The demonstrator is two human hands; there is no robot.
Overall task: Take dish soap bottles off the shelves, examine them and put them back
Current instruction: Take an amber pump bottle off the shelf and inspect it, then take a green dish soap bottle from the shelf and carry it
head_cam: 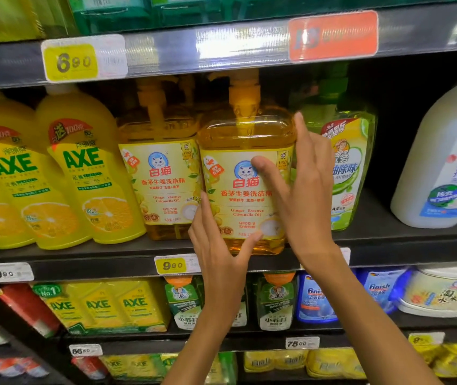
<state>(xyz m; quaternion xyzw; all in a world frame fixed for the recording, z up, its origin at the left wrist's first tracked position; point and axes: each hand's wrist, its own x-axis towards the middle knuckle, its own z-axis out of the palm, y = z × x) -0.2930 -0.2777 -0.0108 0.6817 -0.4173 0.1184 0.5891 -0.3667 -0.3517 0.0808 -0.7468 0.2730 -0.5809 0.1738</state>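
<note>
An amber dish soap bottle (246, 184) with a pump top and a cat logo on its label stands at the front edge of the middle shelf (110, 262). My left hand (219, 245) lies against its lower left corner, fingers straight along the side and thumb across the front. On the bottle's right side my right hand (302, 184) presses, fingers straight and pointing up, thumb on the label. An identical amber bottle (160, 176) stands just to its left.
Yellow AXE bottles (83, 173) fill the left of the shelf. A green bottle (346, 162) stands right of the amber one, and a white jug (449, 162) further right. The upper shelf edge (221, 51) overhangs the pump tops. Lower shelves hold refill packs and boxes.
</note>
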